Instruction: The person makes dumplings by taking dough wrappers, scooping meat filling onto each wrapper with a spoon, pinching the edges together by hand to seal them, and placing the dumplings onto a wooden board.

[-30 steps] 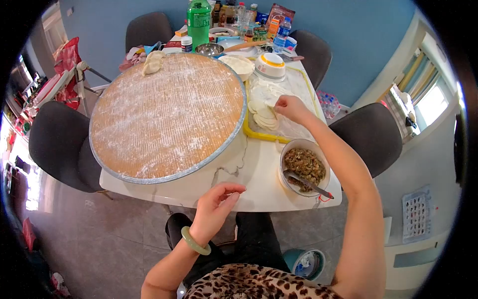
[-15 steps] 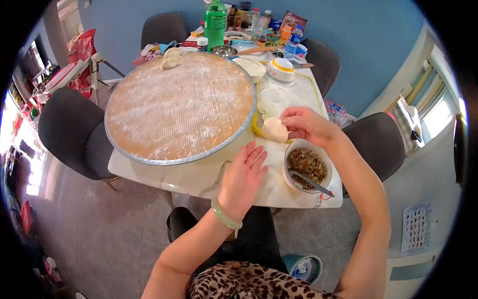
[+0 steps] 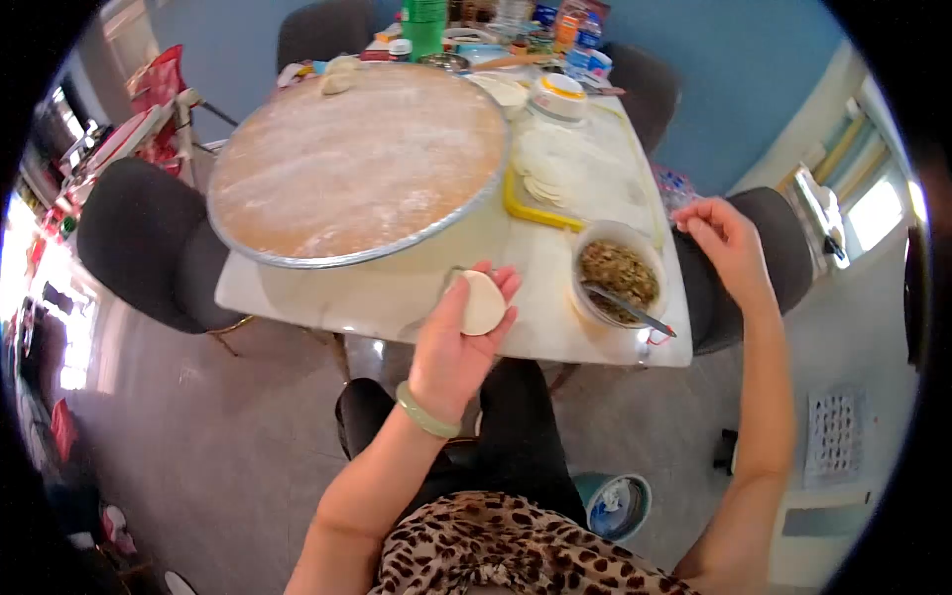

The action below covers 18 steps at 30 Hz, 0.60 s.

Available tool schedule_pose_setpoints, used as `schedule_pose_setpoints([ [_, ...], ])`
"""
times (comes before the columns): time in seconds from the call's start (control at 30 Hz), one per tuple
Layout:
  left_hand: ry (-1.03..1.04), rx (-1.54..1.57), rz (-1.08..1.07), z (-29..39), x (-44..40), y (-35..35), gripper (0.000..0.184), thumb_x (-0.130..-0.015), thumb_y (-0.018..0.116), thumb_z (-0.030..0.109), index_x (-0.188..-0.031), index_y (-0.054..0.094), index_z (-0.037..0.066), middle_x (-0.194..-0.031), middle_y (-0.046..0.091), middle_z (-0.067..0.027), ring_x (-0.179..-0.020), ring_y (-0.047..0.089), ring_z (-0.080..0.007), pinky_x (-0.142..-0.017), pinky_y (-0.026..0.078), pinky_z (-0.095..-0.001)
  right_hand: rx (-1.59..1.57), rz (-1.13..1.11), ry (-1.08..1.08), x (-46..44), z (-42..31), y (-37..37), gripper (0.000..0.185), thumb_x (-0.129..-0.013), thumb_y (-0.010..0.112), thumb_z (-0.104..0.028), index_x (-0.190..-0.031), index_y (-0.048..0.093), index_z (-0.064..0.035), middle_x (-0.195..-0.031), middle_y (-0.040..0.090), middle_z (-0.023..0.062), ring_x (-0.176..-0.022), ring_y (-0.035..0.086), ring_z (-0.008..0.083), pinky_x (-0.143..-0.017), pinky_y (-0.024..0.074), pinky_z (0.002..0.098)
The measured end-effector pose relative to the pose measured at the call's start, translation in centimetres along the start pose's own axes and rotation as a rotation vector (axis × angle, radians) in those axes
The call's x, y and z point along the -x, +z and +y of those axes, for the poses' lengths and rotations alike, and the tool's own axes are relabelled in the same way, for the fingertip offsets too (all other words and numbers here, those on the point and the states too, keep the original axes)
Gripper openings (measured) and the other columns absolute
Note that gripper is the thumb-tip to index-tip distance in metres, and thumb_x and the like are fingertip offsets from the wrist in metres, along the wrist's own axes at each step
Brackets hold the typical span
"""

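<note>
A round white dumpling wrapper (image 3: 483, 303) lies across the fingers of my left hand (image 3: 446, 347), with the thumb over its edge. My right hand (image 3: 732, 253) is raised off the table's right edge, loosely bent, with nothing visible in it. To its left stands a white bowl (image 3: 578, 297) of brown chopped filling (image 3: 617, 278), a grey-handled utensil (image 3: 640, 314) resting in it. More dumpling wrappers (image 3: 543, 188) overlap on the floured board with a yellow rim (image 3: 540, 214), behind the bowl.
A large round floured tray (image 3: 367, 159) covers the table's left side, with dumplings (image 3: 338, 77) at its far edge. A white-and-orange container (image 3: 558, 96), green bottle (image 3: 423, 28) and other bottles stand behind. Dark chairs (image 3: 159, 238) flank the white table (image 3: 288, 297); a bin (image 3: 613, 508) is below.
The wrapper has passed from my right hand to my left. My right hand has moved right, away from the board and past the bowl. The view has tilted slightly down.
</note>
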<state>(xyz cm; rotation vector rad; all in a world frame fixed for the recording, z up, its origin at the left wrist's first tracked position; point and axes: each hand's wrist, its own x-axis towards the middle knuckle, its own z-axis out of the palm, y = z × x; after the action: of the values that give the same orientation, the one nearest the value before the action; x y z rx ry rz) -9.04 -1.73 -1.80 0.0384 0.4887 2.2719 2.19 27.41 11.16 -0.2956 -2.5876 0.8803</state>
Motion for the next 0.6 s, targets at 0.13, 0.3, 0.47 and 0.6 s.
schedule_pose_setpoints([
  [0.13, -0.033, -0.075, 0.060, -1.2, -0.1, -0.5, 0.032, -0.100, 0.045, 0.025, -0.123, 0.048, 0.003, -0.123, 0.057, -0.0135, -0.113, 0.058, -0.0223, -0.089, 0.051, -0.0337, 0.392, 0.003, -0.095, 7.8, 2.2, -0.4, 0.035, -0.076, 0.063, -0.003, -0.111, 0.060, -0.0033, -0.112, 0.061, 0.0121, -0.108, 0.057, 0.0284, -0.095, 0.0439, 0.0351],
  [0.3, -0.055, -0.167, 0.084, -2.3, -0.6, -0.3, 0.032, -0.099, 0.045, 0.024, -0.122, 0.047, 0.002, -0.124, 0.056, -0.0151, -0.114, 0.057, -0.0235, -0.090, 0.050, -0.0342, 0.433, -0.103, -0.181, 10.3, 1.2, 3.1, 0.052, -0.071, 0.068, -0.007, -0.122, 0.057, -0.0099, -0.129, 0.050, 0.0063, -0.122, 0.044, 0.0294, -0.106, 0.0331, 0.0424],
  [0.47, -0.089, -0.198, 0.112, -2.7, -0.3, 0.3, 0.032, -0.099, 0.045, 0.023, -0.122, 0.045, 0.001, -0.125, 0.054, -0.0176, -0.117, 0.055, -0.0264, -0.092, 0.049, -0.0358, 0.472, -0.091, -0.437, 9.1, 1.2, 4.2, 0.047, -0.069, 0.075, -0.018, -0.114, 0.064, -0.0126, -0.103, 0.052, 0.0040, -0.099, 0.050, 0.0248, -0.096, 0.0377, 0.0404],
  [0.6, -0.149, -0.193, 0.149, -2.7, 0.1, 1.0, 0.031, -0.099, 0.043, 0.021, -0.121, 0.046, 0.000, -0.130, 0.051, -0.0197, -0.121, 0.052, -0.0283, -0.094, 0.049, -0.0372, 0.456, -0.135, -0.396, 8.2, 1.1, 4.1, 0.046, -0.067, 0.076, -0.019, -0.112, 0.065, -0.0129, -0.101, 0.053, 0.0036, -0.096, 0.051, 0.0246, -0.089, 0.0392, 0.0392],
])
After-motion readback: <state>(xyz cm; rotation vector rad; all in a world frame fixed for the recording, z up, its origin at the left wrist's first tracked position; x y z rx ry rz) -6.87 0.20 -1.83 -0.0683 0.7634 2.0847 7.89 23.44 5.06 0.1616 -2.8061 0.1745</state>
